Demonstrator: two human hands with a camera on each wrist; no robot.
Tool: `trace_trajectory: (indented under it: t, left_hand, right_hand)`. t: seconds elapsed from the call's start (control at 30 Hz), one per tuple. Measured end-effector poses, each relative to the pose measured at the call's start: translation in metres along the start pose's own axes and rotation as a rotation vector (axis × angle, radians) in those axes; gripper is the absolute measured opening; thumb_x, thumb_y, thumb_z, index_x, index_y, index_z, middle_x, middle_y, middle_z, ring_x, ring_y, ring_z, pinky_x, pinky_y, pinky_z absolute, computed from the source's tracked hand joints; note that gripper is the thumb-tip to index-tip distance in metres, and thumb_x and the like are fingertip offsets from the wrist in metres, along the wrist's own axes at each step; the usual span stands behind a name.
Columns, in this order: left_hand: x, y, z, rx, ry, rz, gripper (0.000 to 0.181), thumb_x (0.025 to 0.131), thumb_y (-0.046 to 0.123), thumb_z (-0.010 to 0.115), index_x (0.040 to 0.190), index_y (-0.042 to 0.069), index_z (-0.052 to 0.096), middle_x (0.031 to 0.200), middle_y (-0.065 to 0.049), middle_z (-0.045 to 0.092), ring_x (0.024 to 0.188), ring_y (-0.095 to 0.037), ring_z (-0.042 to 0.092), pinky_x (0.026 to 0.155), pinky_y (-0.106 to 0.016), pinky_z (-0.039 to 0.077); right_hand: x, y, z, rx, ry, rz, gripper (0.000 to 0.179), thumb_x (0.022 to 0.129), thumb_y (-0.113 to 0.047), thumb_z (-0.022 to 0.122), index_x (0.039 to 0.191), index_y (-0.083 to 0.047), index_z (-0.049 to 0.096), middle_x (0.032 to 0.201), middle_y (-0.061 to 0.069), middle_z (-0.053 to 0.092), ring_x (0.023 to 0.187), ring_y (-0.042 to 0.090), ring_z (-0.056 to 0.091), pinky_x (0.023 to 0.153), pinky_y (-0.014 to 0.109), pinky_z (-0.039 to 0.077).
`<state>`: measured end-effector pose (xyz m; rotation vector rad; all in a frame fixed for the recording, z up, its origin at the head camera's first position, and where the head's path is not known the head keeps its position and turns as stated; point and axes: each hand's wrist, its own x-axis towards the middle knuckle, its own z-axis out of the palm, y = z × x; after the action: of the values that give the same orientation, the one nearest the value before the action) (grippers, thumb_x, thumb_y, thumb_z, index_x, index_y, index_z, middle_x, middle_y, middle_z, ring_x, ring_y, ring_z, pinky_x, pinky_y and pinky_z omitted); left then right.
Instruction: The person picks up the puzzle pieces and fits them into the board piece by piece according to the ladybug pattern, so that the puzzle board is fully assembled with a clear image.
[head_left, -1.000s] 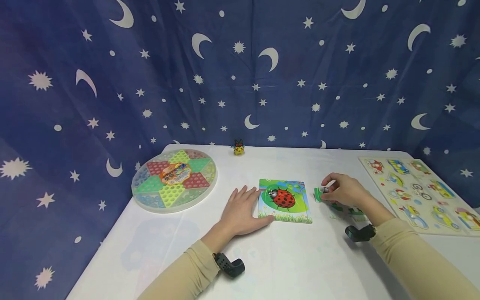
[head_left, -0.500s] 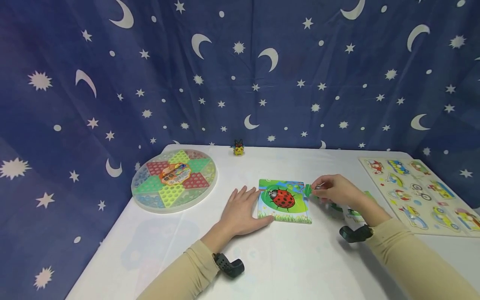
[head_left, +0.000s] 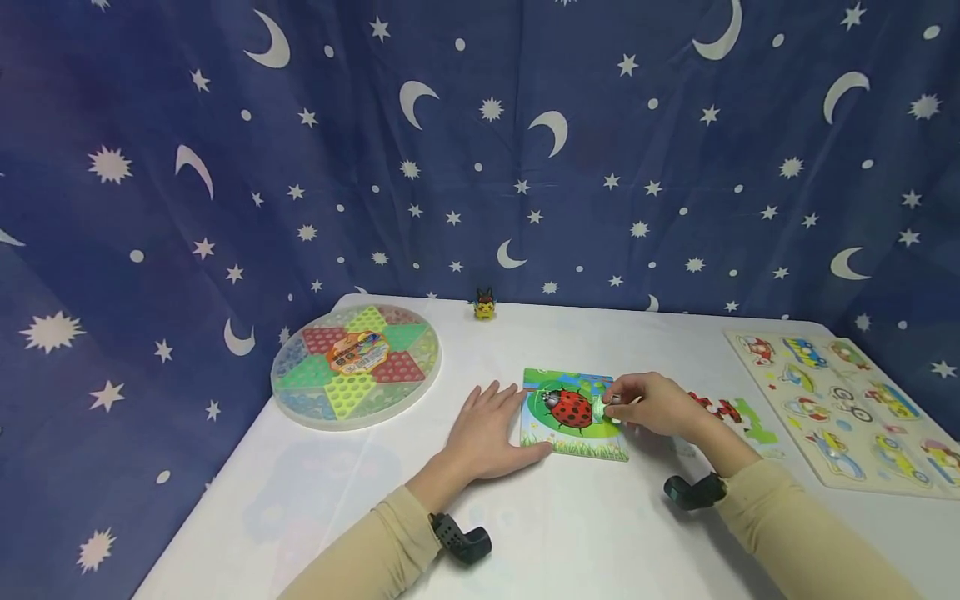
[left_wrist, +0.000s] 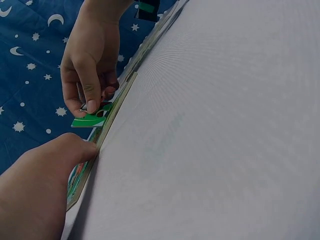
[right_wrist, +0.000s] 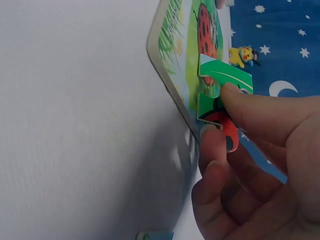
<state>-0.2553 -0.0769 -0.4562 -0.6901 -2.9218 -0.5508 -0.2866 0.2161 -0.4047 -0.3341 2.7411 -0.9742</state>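
Observation:
A square ladybug puzzle board (head_left: 573, 450) lies on the white table. My left hand (head_left: 489, 437) rests against its left side, fingers extended, with the thumb touching the front left corner. Between thumb and fingers, my right hand (head_left: 660, 407) pinches a jigsaw piece (right_wrist: 225, 75), green with red and black parts. In the right wrist view the piece is tilted over the board's right part; whether it touches the board I cannot tell. Several loose jigsaw pieces (head_left: 731, 411) lie right of the board, partly hidden behind the right hand and wrist.
On the left stands a round Chinese checkers board (head_left: 405, 367) with coloured triangles. A wooden vehicle puzzle board (head_left: 843, 392) lies at the far right. Near the back edge sits a small yellow and black toy figure (head_left: 484, 305), before a blue star-and-moon curtain (head_left: 450, 150).
My right hand has carried the jigsaw piece leftward, from beside the board to above its right part. The left hand stays put. The head view has shifted slightly, uncovering more loose pieces.

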Motion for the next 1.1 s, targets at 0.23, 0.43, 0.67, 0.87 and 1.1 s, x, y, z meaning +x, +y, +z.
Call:
trace_trajectory:
  t: [0.23,0.43,0.67,0.87,1.1]
  left_hand:
    - [0.001,0.001,0.002,0.008,0.002,-0.002,0.094,0.086,0.078,0.054,0.158,0.018,0.043,0.159,-0.006,0.043,0.152,-0.03,0.027,0.125,-0.05,0.013]
    - [0.001,0.002,0.002,-0.004,0.001,0.002,0.094,0.086,0.077,0.054,0.157,0.017,0.043,0.159,-0.007,0.043,0.152,-0.031,0.027,0.124,-0.051,0.013]
    - [0.001,0.002,0.003,0.006,0.0,0.004,0.094,0.086,0.077,0.053,0.158,0.017,0.043,0.159,-0.007,0.043,0.152,-0.031,0.028,0.124,-0.05,0.013]
    - [0.001,0.001,0.003,0.002,-0.005,0.0,0.094,0.086,0.078,0.053,0.158,0.017,0.043,0.159,-0.007,0.043,0.152,-0.03,0.027,0.125,-0.049,0.013]
    - [0.001,0.002,0.003,0.007,-0.006,-0.004,0.094,0.086,0.078,0.052,0.157,0.017,0.043,0.159,-0.006,0.044,0.152,-0.029,0.028,0.125,-0.049,0.013]
  right_hand:
    - [-0.001,-0.004,0.007,-0.127,0.086,-0.074,0.019,0.089,-0.021,0.081,0.106,-0.016,0.076,0.087,-0.001,0.063,0.073,0.018,0.057,0.056,0.031,0.046]
    - [-0.001,-0.007,0.015,-0.126,0.129,-0.04,0.029,0.087,-0.022,0.084,0.11,-0.009,0.071,0.089,0.0,0.065,0.08,0.019,0.058,0.064,0.032,0.048]
    - [0.0,-0.013,0.021,-0.114,0.166,-0.028,0.025,0.085,-0.019,0.086,0.101,-0.009,0.069,0.089,0.001,0.066,0.08,0.019,0.059,0.064,0.031,0.05]
    - [0.002,-0.017,0.025,-0.171,0.18,-0.065,0.023,0.086,-0.018,0.085,0.099,-0.009,0.069,0.086,-0.002,0.066,0.08,0.017,0.059,0.071,0.035,0.049]
    - [0.003,-0.023,0.032,-0.164,0.196,-0.064,0.024,0.086,-0.019,0.085,0.1,-0.009,0.069,0.085,-0.002,0.065,0.081,0.018,0.058,0.078,0.041,0.05]
